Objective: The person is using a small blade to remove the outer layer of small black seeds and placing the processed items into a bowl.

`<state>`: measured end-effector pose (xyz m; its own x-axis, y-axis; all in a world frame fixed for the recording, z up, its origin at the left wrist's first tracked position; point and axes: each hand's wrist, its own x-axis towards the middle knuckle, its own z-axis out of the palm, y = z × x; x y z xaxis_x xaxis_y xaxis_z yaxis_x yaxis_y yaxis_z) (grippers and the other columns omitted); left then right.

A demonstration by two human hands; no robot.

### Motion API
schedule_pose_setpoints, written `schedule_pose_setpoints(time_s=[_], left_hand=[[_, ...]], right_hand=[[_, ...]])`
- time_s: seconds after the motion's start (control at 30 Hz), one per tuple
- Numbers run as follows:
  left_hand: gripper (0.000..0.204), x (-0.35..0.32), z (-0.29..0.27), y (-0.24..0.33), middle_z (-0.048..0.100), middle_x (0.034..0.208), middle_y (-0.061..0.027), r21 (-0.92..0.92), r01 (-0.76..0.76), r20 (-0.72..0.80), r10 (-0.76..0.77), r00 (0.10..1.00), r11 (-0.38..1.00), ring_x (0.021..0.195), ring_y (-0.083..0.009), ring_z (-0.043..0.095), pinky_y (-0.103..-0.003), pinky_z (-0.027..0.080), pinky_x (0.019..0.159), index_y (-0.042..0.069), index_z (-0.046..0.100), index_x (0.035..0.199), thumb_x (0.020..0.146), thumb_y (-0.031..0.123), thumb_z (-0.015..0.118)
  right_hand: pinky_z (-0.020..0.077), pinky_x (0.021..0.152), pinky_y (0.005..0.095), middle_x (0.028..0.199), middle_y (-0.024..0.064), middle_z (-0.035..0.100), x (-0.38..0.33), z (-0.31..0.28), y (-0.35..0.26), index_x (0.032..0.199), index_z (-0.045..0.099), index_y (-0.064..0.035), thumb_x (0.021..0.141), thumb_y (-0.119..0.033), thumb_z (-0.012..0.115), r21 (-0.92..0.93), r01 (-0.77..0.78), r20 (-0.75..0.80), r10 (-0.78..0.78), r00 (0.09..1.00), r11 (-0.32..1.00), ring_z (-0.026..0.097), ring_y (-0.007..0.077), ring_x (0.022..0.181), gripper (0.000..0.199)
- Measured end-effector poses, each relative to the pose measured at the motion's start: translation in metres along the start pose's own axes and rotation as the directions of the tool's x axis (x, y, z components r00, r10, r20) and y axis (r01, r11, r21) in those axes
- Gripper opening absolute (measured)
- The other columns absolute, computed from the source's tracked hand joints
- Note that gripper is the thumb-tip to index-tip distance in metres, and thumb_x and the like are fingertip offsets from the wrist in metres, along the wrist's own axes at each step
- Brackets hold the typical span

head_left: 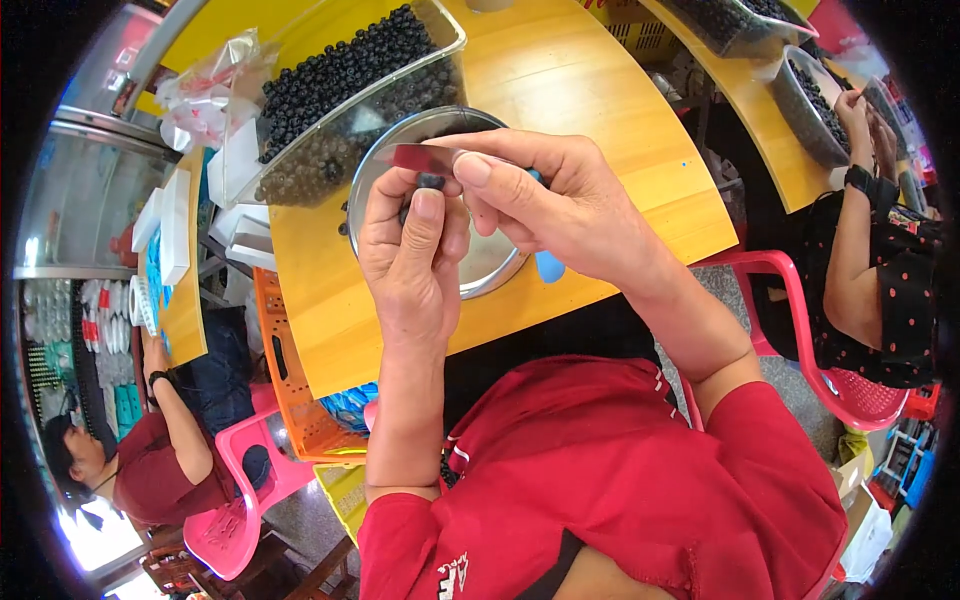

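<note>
Head view, left hand: the bare left hand (405, 245) has its fingers closed in a pinch, thumb against fingertip, gripping one berry.
Berry: a small, round, blue-black berry (431, 181), held at the left fingertips over the round, silver-rimmed metal bowl (488, 262) on the yellow wooden desk (620, 150).
Right hand: the bare right hand (555, 200) has thumb and fingers clamped on a thin, flat, shiny metal blade (420, 157) with a red reflection.
Blade position: just beside the berry's upper side; contact cannot be confirmed.
Step at the berry: judged to be trimming or cutting, one berry at a time.
Next move at the blade: would call for a short, controlled stroke, with the left thumb kept clear of the edge.
Supply tub: a clear, rectangular plastic tub (459, 40) of similar berries, its upper end cut off.
Blue piece: a smooth, blue, rounded piece (549, 267) under the right hand; whether it is a handle, I cannot tell.
Bowl contents: largely hidden by both hands.
Left palm: a second dark spot behind the thumb, too covered to identify.
</note>
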<state>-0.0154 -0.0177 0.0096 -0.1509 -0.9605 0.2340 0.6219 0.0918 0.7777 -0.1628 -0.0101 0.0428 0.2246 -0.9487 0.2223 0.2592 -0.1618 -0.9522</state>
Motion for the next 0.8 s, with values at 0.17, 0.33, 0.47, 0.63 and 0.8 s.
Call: schedule_pose_setpoints(time_s=[0.17,0.33,0.47,0.63,0.8], left_hand=[[0.021,0.000,0.002,0.000,0.061,0.092,-0.0037,0.019,-0.003,-0.005,0.003,1.000,1.000,0.062,-0.0052,0.044,-0.016,0.032,0.051,0.005,0.055,0.113,0.093,0.012,0.059],[0.023,0.001,-0.015,-0.003,0.063,0.100,-0.0067,-0.101,0.006,0.125,0.007,0.992,0.995,0.087,-0.0112,0.059,-0.022,0.049,0.071,0.002,0.053,0.117,0.095,0.008,0.055],[0.022,-0.003,0.001,0.000,0.059,0.086,-0.0025,-0.016,0.015,-0.056,-0.016,0.998,1.000,0.061,-0.0066,0.044,-0.017,0.033,0.051,0.006,0.056,0.114,0.093,0.011,0.059],[0.018,0.002,0.004,0.006,0.060,0.089,-0.0051,-0.044,0.071,-0.027,-0.072,0.997,0.996,0.061,-0.0080,0.045,-0.018,0.034,0.052,0.006,0.057,0.109,0.096,0.019,0.054],[0.021,0.018,-0.024,0.021,0.059,0.088,-0.0083,-0.224,0.336,-0.115,-0.368,0.923,0.915,0.054,-0.0108,0.046,-0.019,0.032,0.042,0.004,0.056,0.098,0.097,0.024,0.049]], right_hand=[[0.0325,0.046,0.0163,0.067,-0.0036,0.051,0.000,0.001,0.002,0.123,0.061,-0.0035,0.098,-0.021,0.051,-0.098,0.054,-0.014,-0.056,0.998,0.994,0.042,0.0003,0.054,0.031],[0.0329,0.045,0.0163,0.066,-0.0030,0.053,0.001,0.001,0.003,0.121,0.062,-0.0034,0.098,-0.021,0.051,-0.066,0.042,-0.011,-0.043,0.999,0.997,0.043,0.0003,0.053,0.030],[0.0326,0.044,0.0165,0.065,-0.0027,0.054,0.003,0.000,0.007,0.119,0.063,-0.0030,0.099,-0.022,0.051,-0.040,-0.006,-0.011,0.006,1.000,0.999,0.043,0.0006,0.052,0.030],[0.0308,0.043,0.0166,0.066,-0.0022,0.056,0.003,-0.004,0.008,0.116,0.064,-0.0026,0.098,-0.022,0.052,0.003,-0.002,-0.047,0.002,0.999,1.000,0.042,0.0004,0.051,0.029],[0.0240,0.041,0.0160,0.068,-0.0023,0.055,0.008,-0.019,-0.001,0.116,0.063,0.0006,0.098,-0.021,0.053,0.064,0.037,-0.182,-0.025,0.983,0.997,0.036,-0.0006,0.047,0.030]])
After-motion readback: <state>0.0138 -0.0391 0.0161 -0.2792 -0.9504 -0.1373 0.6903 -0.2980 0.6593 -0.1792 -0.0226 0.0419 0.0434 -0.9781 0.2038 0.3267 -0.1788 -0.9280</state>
